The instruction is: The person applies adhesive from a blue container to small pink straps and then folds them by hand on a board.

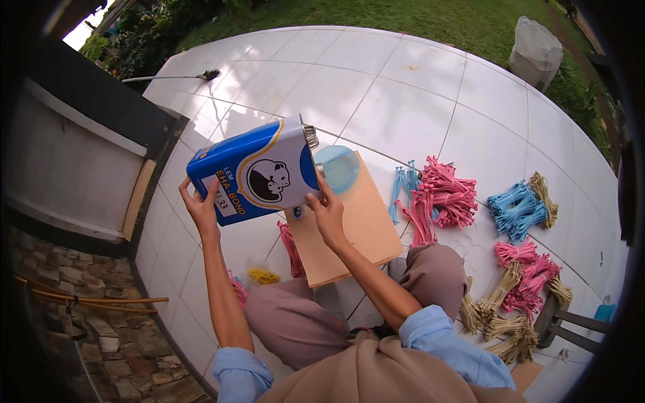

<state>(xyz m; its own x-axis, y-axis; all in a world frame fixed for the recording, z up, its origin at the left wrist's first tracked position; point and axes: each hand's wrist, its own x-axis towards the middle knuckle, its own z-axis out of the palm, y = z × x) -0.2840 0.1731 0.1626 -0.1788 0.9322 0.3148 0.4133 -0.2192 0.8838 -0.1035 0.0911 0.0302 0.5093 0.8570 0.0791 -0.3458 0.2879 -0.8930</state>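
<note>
A rectangular metal can (259, 168), blue and white with an animal picture on its side, is tilted nearly on its side between my hands, above the floor. My left hand (203, 207) grips its base end. At the other end, which has a metal handle and spout, my right hand (327, 213) is closed around the lower corner. Beneath lies a tan board (356, 228) in front of my knees. A translucent light-blue dish (339, 168) rests at the board's far edge, partly hidden by the can. A small round-labelled item (295, 212) shows just under the can.
Pink bundles (447, 195) and blue bundles (517, 209) of cord-like strands lie to the right, with beige bundles (500, 292) nearer me. A bag with yellow pieces (262, 275) sits by my left knee. A broom (205, 75) and a whitish sack (535, 52) are farther off.
</note>
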